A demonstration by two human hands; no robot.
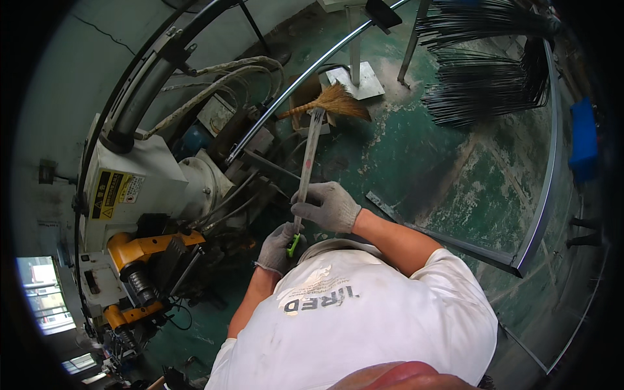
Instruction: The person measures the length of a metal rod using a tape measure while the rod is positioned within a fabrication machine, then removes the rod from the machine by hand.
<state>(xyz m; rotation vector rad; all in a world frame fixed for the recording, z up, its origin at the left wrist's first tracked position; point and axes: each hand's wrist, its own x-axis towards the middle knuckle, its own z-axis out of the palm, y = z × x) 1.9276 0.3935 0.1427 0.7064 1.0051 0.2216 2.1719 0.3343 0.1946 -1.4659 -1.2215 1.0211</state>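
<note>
Both of my hands wear pale knitted work gloves and are in front of my white shirt. My left hand [275, 249] is closed around a small bright green case [294, 244], which looks like a tape measure. A long, pale, worn blade [311, 151] with a reddish mark runs up and away from it. My right hand [330, 207] grips this blade just above the left hand, thumb and fingers around it. The blade's far end overlaps a straw hand broom [335, 102] in the view; whether they touch I cannot tell.
A white machine [140, 185] with orange arms [153, 246], hoses and a shiny long rod [296, 81] stands on the left. Bundles of dark thin rods [484, 84] hang at the upper right. A metal frame [551, 166] bounds the right side above the worn green floor [403, 149].
</note>
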